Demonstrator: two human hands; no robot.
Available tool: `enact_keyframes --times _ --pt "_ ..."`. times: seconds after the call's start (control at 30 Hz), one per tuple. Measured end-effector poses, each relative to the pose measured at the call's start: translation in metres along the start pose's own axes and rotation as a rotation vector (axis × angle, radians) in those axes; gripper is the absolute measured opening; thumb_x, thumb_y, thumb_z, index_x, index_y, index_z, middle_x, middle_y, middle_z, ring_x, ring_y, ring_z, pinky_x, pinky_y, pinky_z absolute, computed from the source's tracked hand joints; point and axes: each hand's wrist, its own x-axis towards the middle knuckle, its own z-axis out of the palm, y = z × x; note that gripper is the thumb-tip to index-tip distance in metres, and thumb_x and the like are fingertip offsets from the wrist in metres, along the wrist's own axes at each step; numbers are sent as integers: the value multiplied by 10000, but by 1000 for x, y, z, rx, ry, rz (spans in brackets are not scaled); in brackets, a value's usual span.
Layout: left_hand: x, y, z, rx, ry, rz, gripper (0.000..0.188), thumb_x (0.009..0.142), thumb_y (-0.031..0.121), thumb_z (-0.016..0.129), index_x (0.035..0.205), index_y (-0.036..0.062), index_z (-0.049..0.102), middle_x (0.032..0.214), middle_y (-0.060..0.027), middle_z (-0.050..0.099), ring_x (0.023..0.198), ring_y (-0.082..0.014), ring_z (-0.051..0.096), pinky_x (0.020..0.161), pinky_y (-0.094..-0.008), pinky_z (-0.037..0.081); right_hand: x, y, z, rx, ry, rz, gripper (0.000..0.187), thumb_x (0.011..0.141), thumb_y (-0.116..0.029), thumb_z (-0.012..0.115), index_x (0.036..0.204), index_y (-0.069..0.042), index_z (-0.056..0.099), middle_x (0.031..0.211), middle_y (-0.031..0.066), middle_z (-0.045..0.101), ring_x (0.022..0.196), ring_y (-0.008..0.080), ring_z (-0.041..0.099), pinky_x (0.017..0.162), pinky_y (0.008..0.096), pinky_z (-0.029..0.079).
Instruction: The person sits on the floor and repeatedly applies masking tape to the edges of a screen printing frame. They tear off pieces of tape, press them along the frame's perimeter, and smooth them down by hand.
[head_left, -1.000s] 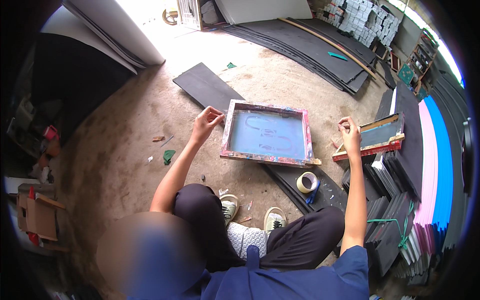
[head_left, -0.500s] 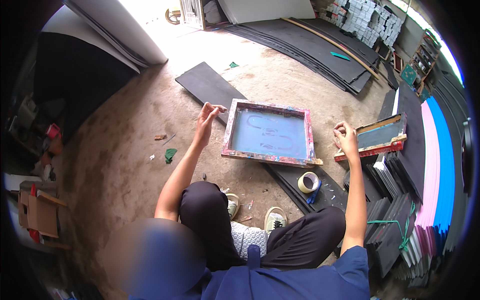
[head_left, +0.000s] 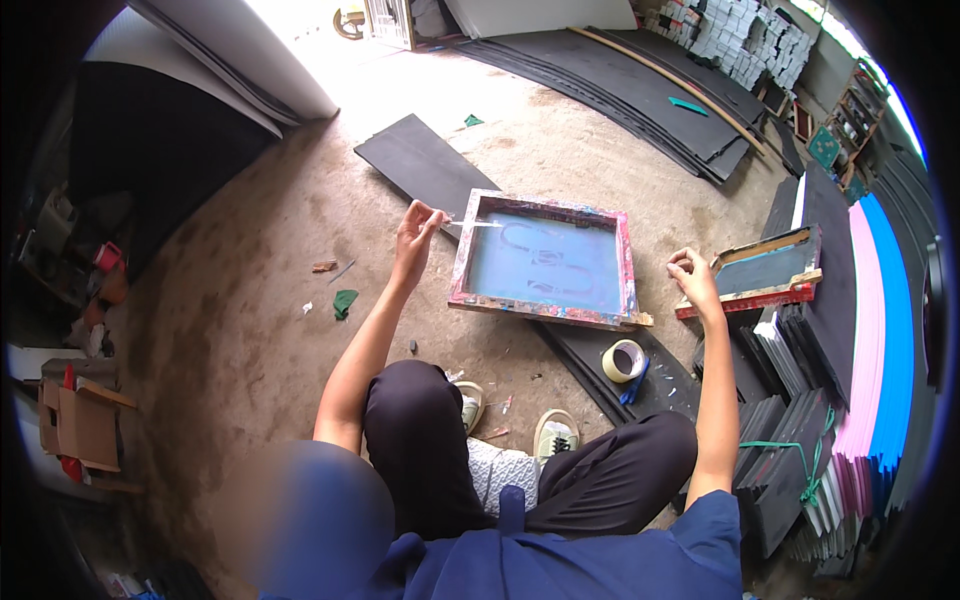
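A screen-printing frame [head_left: 545,314] with a paint-stained wooden border and bluish mesh lies before me, a dark curved pattern showing in the mesh. My left hand [head_left: 412,245] is at its left side, thumb and fingers pinching a thin whitish strip [head_left: 475,223] that reaches over the frame's upper left corner. To the right of the frame, my right hand [head_left: 695,280] is raised with its fingertips pressed together; anything between them is too small to make out. A smaller frame [head_left: 752,298] with a red edge lies just beyond this hand. A roll of tape [head_left: 609,364] sits below the large frame.
Dark flat boards [head_left: 425,160] lie under and beyond the frame. Beside the tape is a small blue object [head_left: 634,384]. Bundled sheets [head_left: 790,470] and pink and blue stacks [head_left: 884,330] stand at right. A cardboard box [head_left: 85,430] is at far left, green scraps [head_left: 344,303] on the floor.
The whitish strip now shows stretching from my left hand over the frame's corner. Both hands stay nearly where they were; the whole view has shifted slightly.
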Motion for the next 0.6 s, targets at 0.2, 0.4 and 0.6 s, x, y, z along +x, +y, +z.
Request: enact_keyframes --times 0.2,0.4,0.6 --pt "0 -3 -5 130 -7 -16 174 903 234 546 857 67 532 780 -11 584 773 -77 506 719 -237 382 4 6 -5 10 43 -71 95 811 -99 613 885 -56 571 738 60 640 685 114 590 623 265 437" --pt "-4 -5 -8 461 -46 -35 169 895 222 558 887 63 613 700 -11 631 655 -65 551 616 -236 414 3 6 -9 -1 104 -10 98 799 -115 619 879 -74 582 728 51 647 707 123 607 645 272 444" --pt "-4 -14 -2 689 69 -61 193 881 260 575 896 76 631 652 -24 618 607 -127 574 598 -287 448 -3 -17 2 -165 229 -27 84 798 -177 645 869 -149 610 743 40 646 789 183 570 727 330 428"
